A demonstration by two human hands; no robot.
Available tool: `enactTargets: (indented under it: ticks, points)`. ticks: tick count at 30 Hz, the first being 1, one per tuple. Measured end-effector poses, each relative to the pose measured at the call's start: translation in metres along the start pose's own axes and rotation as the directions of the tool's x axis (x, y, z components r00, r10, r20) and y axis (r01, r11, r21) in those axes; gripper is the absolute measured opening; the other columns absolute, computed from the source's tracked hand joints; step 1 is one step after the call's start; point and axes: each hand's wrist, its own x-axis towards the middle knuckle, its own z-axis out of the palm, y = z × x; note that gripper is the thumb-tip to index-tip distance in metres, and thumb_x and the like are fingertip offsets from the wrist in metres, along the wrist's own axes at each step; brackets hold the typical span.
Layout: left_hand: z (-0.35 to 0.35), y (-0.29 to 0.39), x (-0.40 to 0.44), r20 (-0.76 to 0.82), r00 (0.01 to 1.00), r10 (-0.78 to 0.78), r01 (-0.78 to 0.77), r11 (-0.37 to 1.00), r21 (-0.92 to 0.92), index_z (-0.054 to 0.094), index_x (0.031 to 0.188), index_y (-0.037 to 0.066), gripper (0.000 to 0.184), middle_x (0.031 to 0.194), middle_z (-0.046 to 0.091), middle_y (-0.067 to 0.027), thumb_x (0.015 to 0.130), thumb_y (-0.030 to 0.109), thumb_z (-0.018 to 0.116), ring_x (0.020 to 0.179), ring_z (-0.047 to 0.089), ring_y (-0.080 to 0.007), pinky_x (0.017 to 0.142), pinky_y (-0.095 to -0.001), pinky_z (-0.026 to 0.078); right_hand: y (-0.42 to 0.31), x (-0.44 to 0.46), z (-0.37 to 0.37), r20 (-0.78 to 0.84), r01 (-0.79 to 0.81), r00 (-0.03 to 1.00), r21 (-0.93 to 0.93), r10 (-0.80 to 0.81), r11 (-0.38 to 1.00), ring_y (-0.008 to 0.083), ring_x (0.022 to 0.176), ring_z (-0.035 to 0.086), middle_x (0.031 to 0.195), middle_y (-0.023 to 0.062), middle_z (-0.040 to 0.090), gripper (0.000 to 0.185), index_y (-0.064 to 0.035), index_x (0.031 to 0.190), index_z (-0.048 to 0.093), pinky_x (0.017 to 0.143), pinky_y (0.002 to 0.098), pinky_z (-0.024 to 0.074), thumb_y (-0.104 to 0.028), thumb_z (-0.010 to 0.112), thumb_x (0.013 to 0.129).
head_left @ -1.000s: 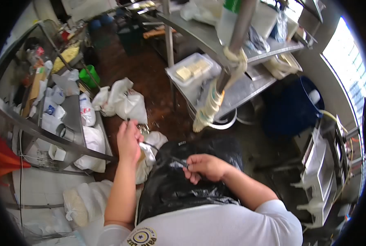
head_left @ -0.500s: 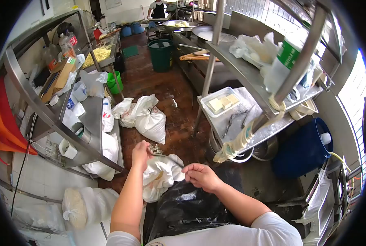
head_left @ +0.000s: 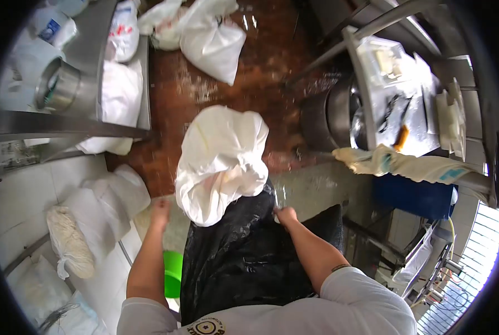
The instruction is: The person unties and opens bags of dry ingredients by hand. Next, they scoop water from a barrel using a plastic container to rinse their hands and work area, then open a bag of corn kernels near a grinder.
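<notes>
A white cloth-like sack point(head_left: 221, 162) with a gathered, crumpled mouth stands in front of me, just beyond my black plastic apron point(head_left: 233, 262). My left hand point(head_left: 159, 213) is to the left of the sack, apart from it, and its fingers are smeared by motion. At the right edge of the apron, below the sack's right side, is my right hand point(head_left: 286, 215). Its fingers look curled closed, but whatever they hold, if anything, is hidden. No dark strip shows between my hands.
More white sacks point(head_left: 213, 44) sit on the wet red floor ahead. A metal shelf with a steel pot point(head_left: 58, 84) is on the left, above bagged bundles point(head_left: 70, 240). A green bucket point(head_left: 173, 273) stands by my left arm. To the right are a steel table point(head_left: 409, 120) and a blue barrel point(head_left: 411, 195).
My view has tipped downward. Earlier my hands were close together over the sack with a thin dark strip between them; now they are wide apart and lower, on either side of the apron.
</notes>
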Motion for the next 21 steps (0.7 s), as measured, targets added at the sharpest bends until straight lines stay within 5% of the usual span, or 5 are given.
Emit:
enactTargets:
  ticks: [2,6,15,17,21]
  points:
    - [0.028,-0.005,-0.016,0.255,0.949,-0.184,0.151,0.978,0.143,0.058,0.124,-0.002,0.043,0.087,0.067,-0.0111,0.095,0.028,0.069,0.083,0.065,-0.0280,0.077,-0.0445,0.052,-0.059,-0.062,-0.033,-0.307,0.078,0.952,0.219,-0.007,0.973,0.0468,0.120,0.061,0.124,0.0340,0.063,0.082,0.0076,0.133,0.056,0.101,0.0480,0.0513,-0.051,0.079,0.081]
    - [0.066,0.018,0.056,-0.164,0.507,0.846,-0.734,0.524,0.432,0.040,0.146,-0.004,0.077,0.137,0.056,-0.0244,0.089,0.030,0.078,0.124,0.056,-0.0377,0.106,-0.0439,0.045,-0.127,-0.044,-0.013,-0.316,0.311,0.907,0.054,-0.279,0.949,0.0413,0.149,0.030,0.162,0.0269,0.029,0.118,0.0081,0.156,0.021,0.122,0.0480,0.0295,-0.043,0.088,0.074]
    - [0.164,0.265,0.110,0.541,-0.002,0.841,-0.760,-0.352,0.546,0.052,0.145,0.005,0.057,0.161,0.032,-0.0265,0.093,0.023,0.067,0.150,0.029,-0.0449,0.121,-0.0456,0.031,-0.186,0.050,-0.036,-0.391,0.300,0.877,-0.010,-0.280,0.954,0.0387,0.144,0.038,0.155,0.0224,0.039,0.094,-0.0034,0.150,0.042,0.117,0.0471,0.0335,-0.047,0.083,0.076]
    - [0.191,0.251,0.123,0.866,0.182,0.466,-0.770,-0.480,0.420,0.044,0.153,0.015,0.072,0.167,0.024,-0.0187,0.089,0.021,0.075,0.154,0.022,-0.0409,0.119,-0.0524,0.031,-0.203,0.062,-0.071,-0.529,0.425,0.753,-0.062,-0.391,0.903,0.0381,0.142,0.041,0.153,0.0212,0.044,0.090,-0.0050,0.148,0.046,0.116,0.0467,0.0346,-0.048,0.082,0.077]
    - [0.156,0.221,0.140,0.710,0.467,0.527,-0.629,0.763,-0.152,0.056,0.139,0.009,0.047,0.144,0.050,-0.0125,0.095,0.019,0.069,0.131,0.049,-0.0303,0.108,-0.0464,0.044,-0.260,0.109,-0.142,-0.602,0.673,0.404,-0.314,-0.689,0.670,0.0369,0.139,0.046,0.148,0.0188,0.052,0.082,-0.0082,0.144,0.054,0.115,0.0460,0.0366,-0.049,0.080,0.078]
